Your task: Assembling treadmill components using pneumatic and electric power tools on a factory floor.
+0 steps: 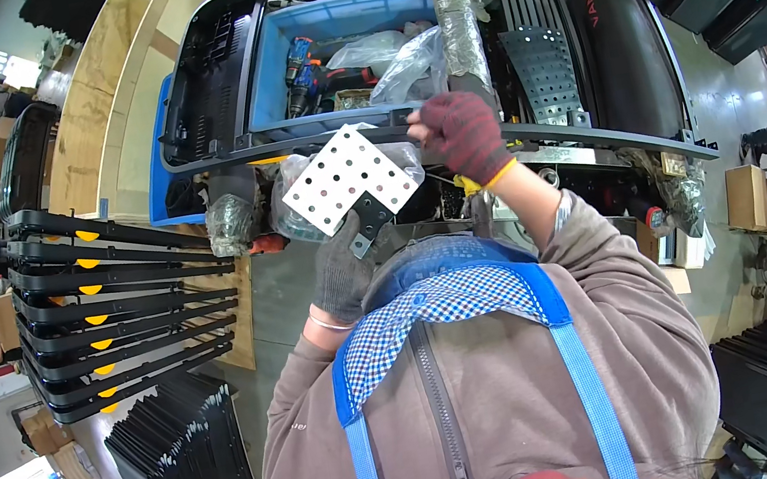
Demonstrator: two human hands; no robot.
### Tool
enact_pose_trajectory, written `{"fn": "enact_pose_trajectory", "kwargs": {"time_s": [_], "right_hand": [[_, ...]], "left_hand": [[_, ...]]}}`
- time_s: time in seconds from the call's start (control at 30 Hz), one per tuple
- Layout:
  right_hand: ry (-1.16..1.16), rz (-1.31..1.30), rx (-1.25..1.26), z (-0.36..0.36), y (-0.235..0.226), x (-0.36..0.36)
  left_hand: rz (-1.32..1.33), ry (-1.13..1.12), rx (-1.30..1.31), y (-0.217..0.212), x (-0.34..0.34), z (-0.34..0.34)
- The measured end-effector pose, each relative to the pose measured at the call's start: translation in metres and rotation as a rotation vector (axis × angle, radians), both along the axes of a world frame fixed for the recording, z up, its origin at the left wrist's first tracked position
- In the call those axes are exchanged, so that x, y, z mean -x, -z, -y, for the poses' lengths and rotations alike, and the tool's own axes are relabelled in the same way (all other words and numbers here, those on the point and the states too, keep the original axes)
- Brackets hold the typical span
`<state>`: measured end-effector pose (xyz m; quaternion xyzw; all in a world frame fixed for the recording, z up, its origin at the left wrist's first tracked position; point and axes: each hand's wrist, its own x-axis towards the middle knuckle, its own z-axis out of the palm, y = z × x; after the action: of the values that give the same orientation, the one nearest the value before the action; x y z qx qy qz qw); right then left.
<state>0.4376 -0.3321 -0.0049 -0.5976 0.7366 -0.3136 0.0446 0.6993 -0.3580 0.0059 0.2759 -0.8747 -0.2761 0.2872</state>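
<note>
My left hand [340,272], in a dark grey glove, grips a white plate [332,175] with rows of holes and a notched corner. Against that notch lies a small black perforated piece [374,211], held in the same hand. My right hand [466,136], in a dark red glove with bare fingertips, is closed at the near bar of a black metal frame [316,141]. Whatever its fingertips pinch is too small to name. Behind the plate, a clear plastic bag [291,216] is partly hidden.
Beyond the bar stands a blue bin [345,10] holding a cordless drill [304,80] and plastic bags [410,62]. Grey perforated metal plates [543,71] lie right of a wrapped post [459,24]. Black frames [120,304] are stacked at left, black panels [183,466] below them.
</note>
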Motion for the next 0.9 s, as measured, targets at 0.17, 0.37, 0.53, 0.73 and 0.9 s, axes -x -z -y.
{"fn": "enact_pose_trajectory", "kwargs": {"time_s": [0.17, 0.37, 0.53, 0.73, 0.9], "right_hand": [[-0.350, -0.162, 0.410, -0.032, -0.015, -0.024], [-0.261, -0.027, 0.348, -0.054, 0.008, -0.005], [-0.334, -0.081, 0.423, -0.079, -0.011, 0.014], [-0.165, 0.042, 0.549, -0.108, 0.003, 0.048], [0.308, 0.561, 0.280, -0.137, 0.000, 0.118]], "left_hand": [[-0.020, 0.121, -0.153, -0.007, 0.029, -0.006], [-0.034, 0.209, -0.292, -0.019, 0.065, -0.021], [0.082, 0.315, -0.256, 0.002, 0.082, -0.018], [0.120, 0.408, -0.230, -0.011, 0.110, -0.023], [0.143, 0.437, -0.190, -0.005, 0.112, -0.025]]}}
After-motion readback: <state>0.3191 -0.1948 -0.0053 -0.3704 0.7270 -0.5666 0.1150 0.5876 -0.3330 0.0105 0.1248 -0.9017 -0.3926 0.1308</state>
